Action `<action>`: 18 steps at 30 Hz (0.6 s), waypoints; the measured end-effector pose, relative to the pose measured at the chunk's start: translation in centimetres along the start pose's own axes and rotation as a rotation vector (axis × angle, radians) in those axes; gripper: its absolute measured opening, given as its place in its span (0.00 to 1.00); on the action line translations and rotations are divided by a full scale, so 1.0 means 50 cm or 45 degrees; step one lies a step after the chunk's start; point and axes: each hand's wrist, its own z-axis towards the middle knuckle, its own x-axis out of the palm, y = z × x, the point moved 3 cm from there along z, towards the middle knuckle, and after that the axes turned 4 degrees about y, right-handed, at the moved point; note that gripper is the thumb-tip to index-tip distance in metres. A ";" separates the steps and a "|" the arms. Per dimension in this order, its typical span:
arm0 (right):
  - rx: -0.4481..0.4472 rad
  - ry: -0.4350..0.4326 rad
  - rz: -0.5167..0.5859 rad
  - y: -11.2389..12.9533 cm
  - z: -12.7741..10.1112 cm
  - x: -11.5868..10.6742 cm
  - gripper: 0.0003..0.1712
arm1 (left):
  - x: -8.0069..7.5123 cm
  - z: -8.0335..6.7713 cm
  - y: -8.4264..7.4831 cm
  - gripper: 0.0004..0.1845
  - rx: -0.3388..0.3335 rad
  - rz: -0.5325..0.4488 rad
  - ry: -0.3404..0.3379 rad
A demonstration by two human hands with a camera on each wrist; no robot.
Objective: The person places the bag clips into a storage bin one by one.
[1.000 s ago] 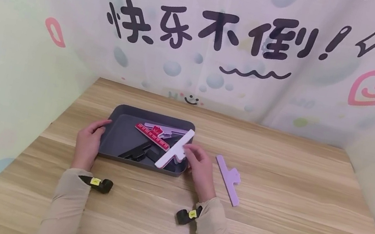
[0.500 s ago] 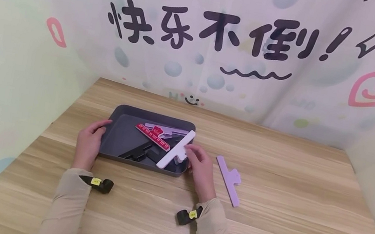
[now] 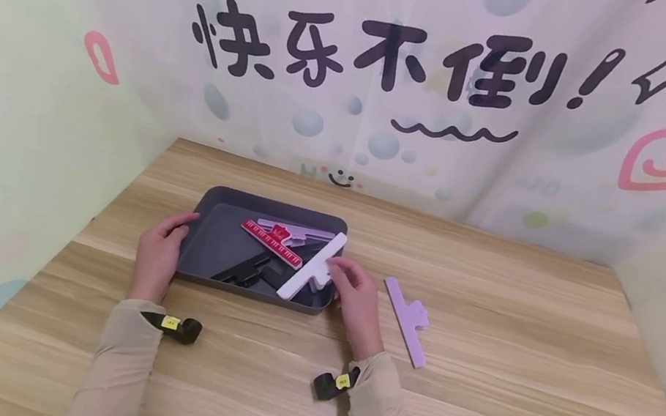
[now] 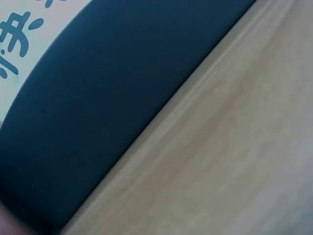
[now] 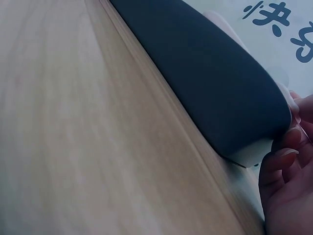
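Observation:
In the head view my right hand point(image 3: 354, 302) pinches the handle of a white long-jawed clip point(image 3: 302, 278), which lies slantwise over the right end of a dark grey tray point(image 3: 264, 295). The right wrist view shows curled fingertips point(image 5: 286, 159) at the tray's corner, the pale clip partly behind its wall. My left hand point(image 3: 155, 257) holds the tray's left side, index fingertip at the rim. Inside the tray lie a red clip with a piano-key pattern point(image 3: 271, 242), a lilac clip point(image 3: 316, 233) and black clips point(image 3: 243, 271), partly overlapping.
Another lilac clip point(image 3: 404, 322) lies on the wooden table point(image 3: 515, 389), right of my right hand. A printed cloth backdrop point(image 3: 377, 149) rises behind the table, and pale walls stand at both sides. Black wrist cameras point(image 3: 189, 331) sit at both cuffs.

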 end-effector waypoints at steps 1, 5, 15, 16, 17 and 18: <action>0.003 0.003 0.001 0.001 0.000 0.000 0.10 | -0.001 0.000 -0.001 0.15 -0.001 0.000 0.000; 0.013 0.011 0.002 0.002 0.001 0.001 0.09 | -0.002 0.000 -0.003 0.15 -0.002 -0.002 0.004; 0.024 -0.016 -0.031 0.001 0.001 0.003 0.14 | -0.003 -0.001 -0.003 0.15 0.015 -0.012 -0.001; 0.028 -0.018 -0.029 0.001 0.001 0.003 0.15 | -0.003 -0.001 -0.003 0.15 0.015 -0.013 -0.003; 0.030 -0.017 -0.027 0.002 0.001 0.004 0.15 | -0.004 -0.001 -0.003 0.15 0.016 -0.012 -0.006; 0.030 -0.017 -0.017 0.002 0.001 0.003 0.15 | -0.003 -0.001 -0.003 0.15 0.012 -0.012 -0.006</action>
